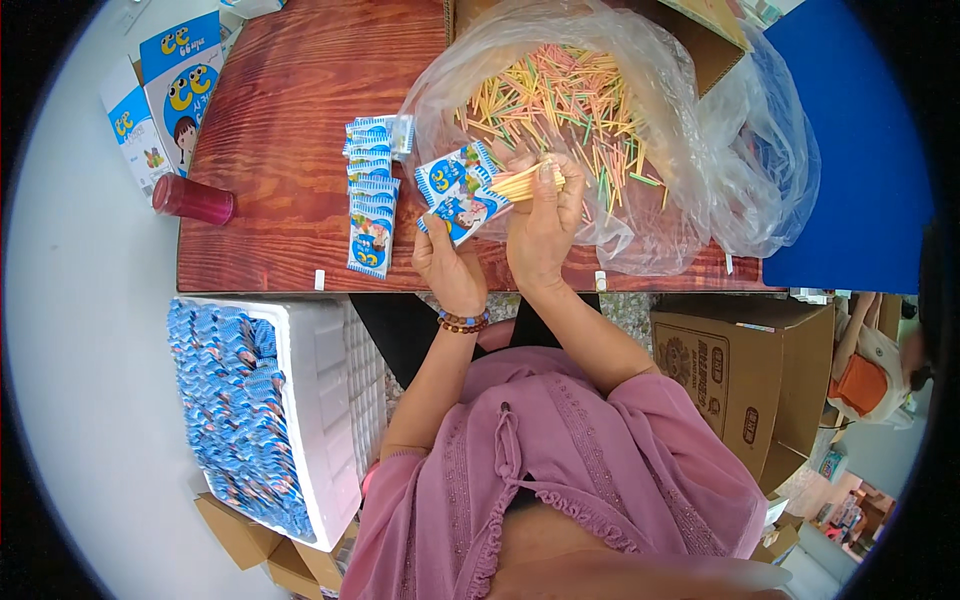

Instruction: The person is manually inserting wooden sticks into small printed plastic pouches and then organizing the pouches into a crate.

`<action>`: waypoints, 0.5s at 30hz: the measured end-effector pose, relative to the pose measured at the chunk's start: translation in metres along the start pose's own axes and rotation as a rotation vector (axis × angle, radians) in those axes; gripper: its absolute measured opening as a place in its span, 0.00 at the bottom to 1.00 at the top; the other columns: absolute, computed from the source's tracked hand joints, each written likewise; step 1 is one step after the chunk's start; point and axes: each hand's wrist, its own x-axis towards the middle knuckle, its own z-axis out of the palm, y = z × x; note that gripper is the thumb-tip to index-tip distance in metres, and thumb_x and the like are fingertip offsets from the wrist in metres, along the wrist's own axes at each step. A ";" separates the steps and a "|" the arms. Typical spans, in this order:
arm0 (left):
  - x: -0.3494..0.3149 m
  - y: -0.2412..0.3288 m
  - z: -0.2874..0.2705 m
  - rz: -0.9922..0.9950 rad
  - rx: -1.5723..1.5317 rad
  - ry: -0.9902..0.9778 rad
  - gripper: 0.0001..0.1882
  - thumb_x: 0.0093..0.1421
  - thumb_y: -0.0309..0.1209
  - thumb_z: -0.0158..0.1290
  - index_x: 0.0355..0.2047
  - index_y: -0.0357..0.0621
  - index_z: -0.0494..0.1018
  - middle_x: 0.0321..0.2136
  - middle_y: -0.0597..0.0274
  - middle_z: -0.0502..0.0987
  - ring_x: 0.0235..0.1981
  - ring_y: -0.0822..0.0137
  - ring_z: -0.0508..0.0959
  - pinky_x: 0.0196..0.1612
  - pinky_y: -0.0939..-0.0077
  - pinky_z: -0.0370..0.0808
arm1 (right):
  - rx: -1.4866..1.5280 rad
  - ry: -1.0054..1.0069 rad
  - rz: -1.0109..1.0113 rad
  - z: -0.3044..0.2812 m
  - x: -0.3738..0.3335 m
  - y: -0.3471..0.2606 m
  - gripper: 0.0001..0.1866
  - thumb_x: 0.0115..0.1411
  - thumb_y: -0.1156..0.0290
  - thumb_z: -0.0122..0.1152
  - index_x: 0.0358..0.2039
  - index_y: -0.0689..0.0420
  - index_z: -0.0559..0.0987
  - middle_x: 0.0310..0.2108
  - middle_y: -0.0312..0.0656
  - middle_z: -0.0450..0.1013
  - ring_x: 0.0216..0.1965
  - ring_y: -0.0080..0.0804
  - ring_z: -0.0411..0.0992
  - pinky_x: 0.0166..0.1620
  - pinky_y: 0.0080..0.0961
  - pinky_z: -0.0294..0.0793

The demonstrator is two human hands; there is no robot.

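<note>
I see my left hand (447, 262) closed on a small blue and white packet (458, 196), thumb on its front, holding it up just above the table edge. My right hand (541, 222) is right beside it, fingers pinched shut around a little bundle of pale yellow sticks (527, 182), with the bundle's end against the packet's open top. I cannot tell how far the sticks have gone in.

Just beyond my right hand lies a big clear plastic bag (690, 150), its mouth spread wide, holding a loose heap of thin coloured sticks (560, 95) in yellow, pink and green. The bag sits partly in a cardboard box (712, 52) at the far side of the wooden table (280, 130).

To the left of my left hand, a row of the same blue packets (372, 195) lies overlapped on the table. Farther left stands a dark red cup (193, 199), tipped on its side, and beyond that a blue and white carton (165, 95).

Below and to the left of my left hand, near my lap, a white foam box (325, 420) is packed with many blue packets (238, 410) stacked in rows. To the right of my right elbow stands an open brown cardboard box (735, 375); I cannot see what is in it.
</note>
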 end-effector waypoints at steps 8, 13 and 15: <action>-0.002 -0.001 -0.002 -0.011 0.048 0.015 0.11 0.68 0.33 0.46 0.34 0.38 0.73 0.33 0.63 0.78 0.32 0.78 0.75 0.38 0.79 0.71 | -0.285 -0.065 -0.038 -0.006 -0.007 0.001 0.06 0.67 0.73 0.44 0.42 0.60 0.65 0.36 0.44 0.71 0.39 0.29 0.71 0.51 0.30 0.68; 0.002 -0.005 -0.004 -0.028 0.015 -0.055 0.11 0.68 0.33 0.45 0.38 0.37 0.72 0.37 0.62 0.78 0.36 0.75 0.76 0.42 0.77 0.72 | -0.311 -0.205 -0.060 -0.001 -0.004 0.005 0.08 0.68 0.71 0.42 0.43 0.60 0.67 0.45 0.45 0.71 0.52 0.30 0.67 0.57 0.29 0.62; 0.004 -0.003 -0.003 -0.046 -0.012 -0.059 0.12 0.68 0.33 0.45 0.39 0.37 0.72 0.38 0.62 0.77 0.38 0.74 0.76 0.44 0.76 0.73 | -0.322 -0.257 0.064 0.001 -0.004 -0.001 0.11 0.68 0.69 0.42 0.46 0.61 0.68 0.49 0.45 0.70 0.56 0.31 0.64 0.58 0.30 0.61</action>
